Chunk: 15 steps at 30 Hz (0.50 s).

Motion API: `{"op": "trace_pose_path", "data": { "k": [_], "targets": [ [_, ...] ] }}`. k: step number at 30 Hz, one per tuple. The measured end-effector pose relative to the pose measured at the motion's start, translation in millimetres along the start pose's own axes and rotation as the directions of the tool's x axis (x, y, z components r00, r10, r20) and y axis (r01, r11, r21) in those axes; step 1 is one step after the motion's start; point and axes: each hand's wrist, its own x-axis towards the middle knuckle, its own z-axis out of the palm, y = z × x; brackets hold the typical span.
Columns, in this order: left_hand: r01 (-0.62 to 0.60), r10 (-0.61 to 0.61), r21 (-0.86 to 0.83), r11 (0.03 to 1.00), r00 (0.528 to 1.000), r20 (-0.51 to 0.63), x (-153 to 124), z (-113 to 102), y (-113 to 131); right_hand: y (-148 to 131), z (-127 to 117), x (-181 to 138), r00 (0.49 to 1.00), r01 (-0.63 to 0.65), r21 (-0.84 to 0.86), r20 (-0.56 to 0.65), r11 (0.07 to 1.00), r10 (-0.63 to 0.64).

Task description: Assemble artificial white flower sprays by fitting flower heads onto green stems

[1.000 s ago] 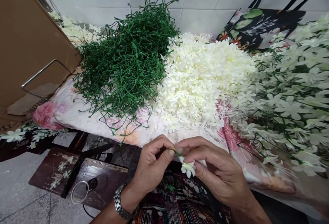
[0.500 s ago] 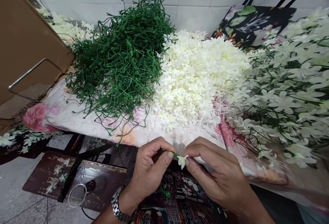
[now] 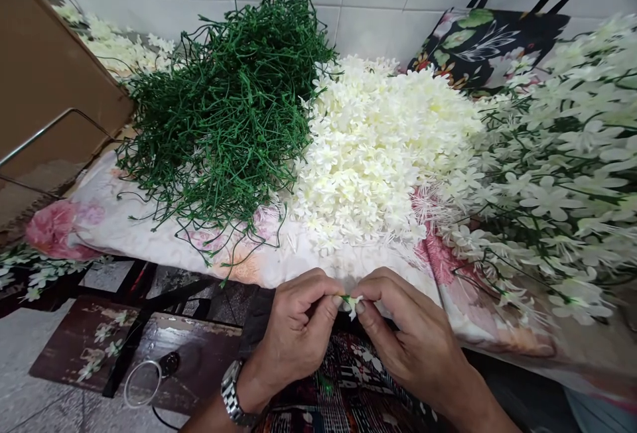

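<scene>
Just past the front edge of the cloth-covered table, my left hand pinches a green plastic stem between thumb and forefinger. Opposite it, my right hand grips a small white artificial flower by its petals. Flower and stem meet at the fingertips; how far one sits on the other is too small to tell. Most of the stem is hidden by my left hand. Beyond the hands lie a tangled heap of green stems and, to its right, a pile of loose white blossoms.
Finished-looking white flower sprays fill the right side. A black floral bag leans at the tiled wall. On the left stands a cardboard box with a metal handle. A brown wooden board lies low at left, with a clear ring-shaped object.
My hands have drawn slightly closer together, and the flower is now more covered by the fingertips. The view has shifted a little, moving the box and board leftward.
</scene>
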Motion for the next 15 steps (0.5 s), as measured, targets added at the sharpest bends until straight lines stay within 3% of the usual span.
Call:
{"op": "trace_pose_path", "data": {
  "k": [11, 15],
  "targets": [
    [0.015, -0.011, 0.06, 0.998, 0.997, -0.074, 3.1, 6.2, -2.9, 3.1, 8.5, 5.1, 0.998, 0.023, -0.027, -0.061, 0.999, -0.025],
    [0.042, -0.044, -0.029, 0.999, 0.996, -0.079, 2.8, 4.9, -3.8, 5.3, 3.9, 3.0, 0.999, 0.016, -0.05, -0.038, 0.999, -0.018]
  ]
}}
